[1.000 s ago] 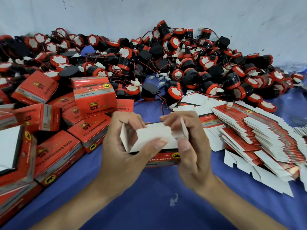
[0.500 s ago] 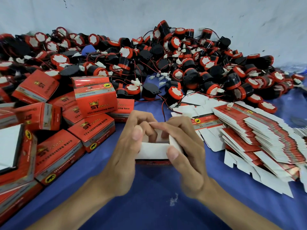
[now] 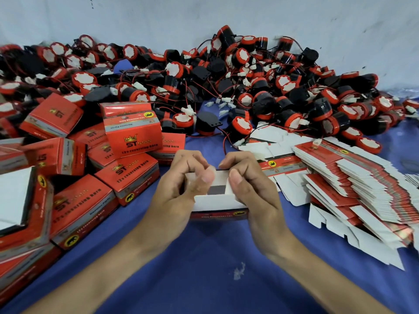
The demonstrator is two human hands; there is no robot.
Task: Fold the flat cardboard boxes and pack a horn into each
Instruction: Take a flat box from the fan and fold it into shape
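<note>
I hold a small red-and-white cardboard box (image 3: 217, 203) at the centre, above the blue cloth. My left hand (image 3: 179, 189) grips its left side, thumb on a white flap. My right hand (image 3: 251, 186) grips the right side, its thumb pressing the other white flap inward. The box's open end faces up and a dark gap shows between the flaps. A big heap of red-and-black horns (image 3: 226, 87) with thin wires lies behind. Flat unfolded boxes (image 3: 353, 177) are fanned out in a stack on the right.
Several folded red boxes (image 3: 133, 130) are piled on the left, one stack rising close to my left hand. The blue cloth (image 3: 204, 268) covers the surface. A pale wall (image 3: 204, 17) runs behind the horn heap. A small white scrap (image 3: 239, 270) lies on the cloth.
The wide-spread white flaps have been folded down over the box's open end. Both hands drew closer together, then lowered the box slightly toward me.
</note>
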